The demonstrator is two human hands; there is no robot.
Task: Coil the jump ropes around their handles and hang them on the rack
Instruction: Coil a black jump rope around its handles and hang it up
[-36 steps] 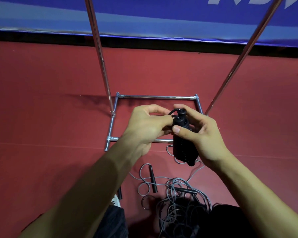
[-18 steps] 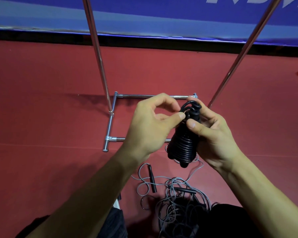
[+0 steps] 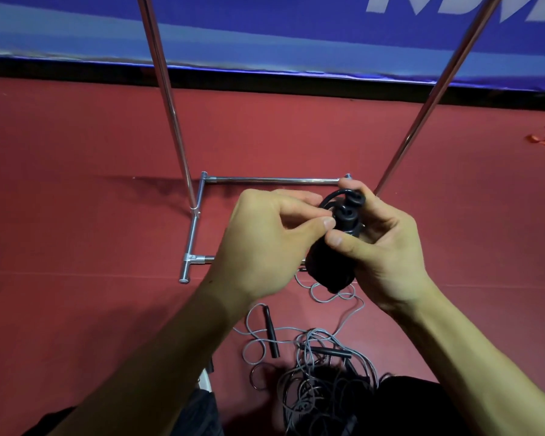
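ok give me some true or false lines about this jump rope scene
1. The left hand and right hand both hold the black coiled jump rope bundle. True.
2. That bundle hangs up. False: it is in the hands, not on the chrome metal rack.
3. A tangle of grey ropes lies on the red floor. True.
4. A green banner hangs behind. False: the banner is blue.

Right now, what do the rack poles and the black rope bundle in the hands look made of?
Rack poles: likely chromed or polished steel tube, bright reflective streaks. Black rope bundle: probably matte rubber or PVC cord; dull, no glare, bends into tight loops.
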